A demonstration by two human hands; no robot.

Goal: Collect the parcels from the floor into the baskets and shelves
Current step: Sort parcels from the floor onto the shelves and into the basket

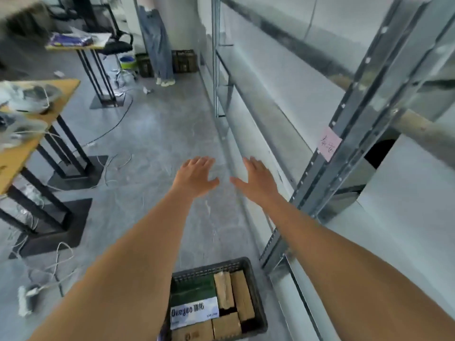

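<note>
Black plastic basket (pixel 256 291) sits on the grey floor (pixel 160 143) at six o'clock, close by the person's feet, packed with brown cardboard parcels (pixel 240 295) and a green-and-white box (pixel 194 303). Both bare arms stretch forward over it: the left hand (pixel 195 177) and right hand (pixel 258 179) float side by side, palms down, fingers straight and slightly spread, holding nothing. Metal shelving (pixel 349 134) runs along at three o'clock, wooden tables (pixel 37 134) stand at nine.
</note>
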